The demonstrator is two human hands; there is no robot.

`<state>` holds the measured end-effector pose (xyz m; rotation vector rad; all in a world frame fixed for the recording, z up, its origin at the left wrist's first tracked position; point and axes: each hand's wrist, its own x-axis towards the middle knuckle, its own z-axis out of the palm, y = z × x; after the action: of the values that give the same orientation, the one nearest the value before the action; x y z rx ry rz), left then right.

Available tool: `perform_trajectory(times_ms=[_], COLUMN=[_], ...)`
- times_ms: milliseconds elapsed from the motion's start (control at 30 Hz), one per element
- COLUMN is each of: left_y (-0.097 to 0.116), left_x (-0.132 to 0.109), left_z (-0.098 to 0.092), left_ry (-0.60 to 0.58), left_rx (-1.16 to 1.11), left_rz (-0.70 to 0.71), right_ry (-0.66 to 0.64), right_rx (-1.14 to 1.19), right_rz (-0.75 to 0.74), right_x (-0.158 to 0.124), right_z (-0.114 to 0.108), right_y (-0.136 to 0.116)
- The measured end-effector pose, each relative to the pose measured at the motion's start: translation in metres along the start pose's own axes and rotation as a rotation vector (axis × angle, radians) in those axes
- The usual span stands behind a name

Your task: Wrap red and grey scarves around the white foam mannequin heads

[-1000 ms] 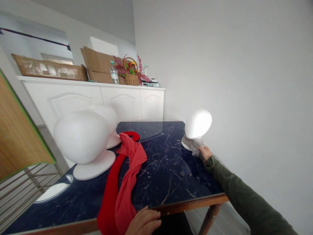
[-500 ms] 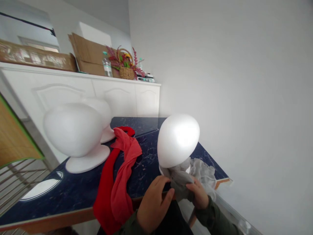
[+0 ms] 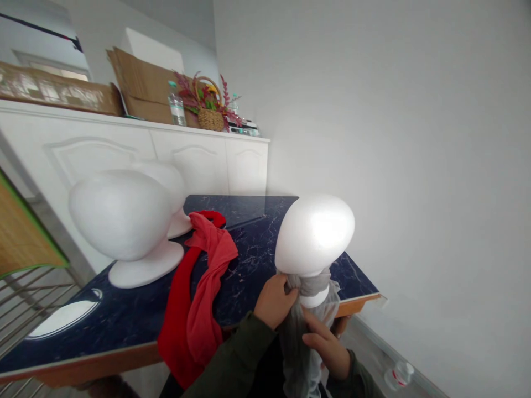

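A white foam mannequin head stands at the near edge of the dark marble table. A grey sheer scarf is wrapped round its neck and hangs down off the table. My left hand is closed on the scarf at the left of the neck. My right hand is lower and pinches the hanging grey cloth. A red scarf lies across the table to the left and drapes over the front edge.
Two more white foam heads stand at the table's left. Behind is a white sideboard with cardboard boxes, a water bottle and a flower basket. A plastic bottle lies on the floor at the right.
The foam head with the grey scarf came from the far right corner to the near edge. Both hands now grip the scarf, which went from bunched to wrapped round the neck.
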<state>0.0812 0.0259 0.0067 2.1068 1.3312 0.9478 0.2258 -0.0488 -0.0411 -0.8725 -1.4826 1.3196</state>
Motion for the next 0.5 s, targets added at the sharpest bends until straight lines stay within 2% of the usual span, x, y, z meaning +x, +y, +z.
perform_trajectory(times_ms=[67, 167, 267, 333, 400, 500], left_y=[-0.002, -0.002, 0.003, 0.005, 0.005, 0.001], left_x=[0.000, -0.006, -0.014, -0.019, -0.023, -0.027], left_z=[0.003, 0.006, 0.004, 0.002, -0.001, -0.004], left_ry=[0.039, 0.078, 0.034, -0.019, -0.040, -0.043], left_rx=[-0.101, -0.426, -0.822, -0.985, -1.044, -1.115], left_rz=[-0.046, -0.125, -0.223, -0.308, -0.360, -0.368], right_ry=[0.037, 0.251, 0.423, 0.455, 0.506, 0.602], right_rx=[0.132, 0.374, 0.414, 0.331, 0.288, 0.450], right_rz=[0.088, 0.230, 0.313, 0.340, 0.324, 0.264], right_x=[0.001, 0.009, 0.024, 0.036, 0.045, 0.055], right_z=[0.000, 0.003, 0.008, 0.012, 0.016, 0.024], right_y=[0.005, 0.007, 0.003, -0.002, -0.006, -0.009])
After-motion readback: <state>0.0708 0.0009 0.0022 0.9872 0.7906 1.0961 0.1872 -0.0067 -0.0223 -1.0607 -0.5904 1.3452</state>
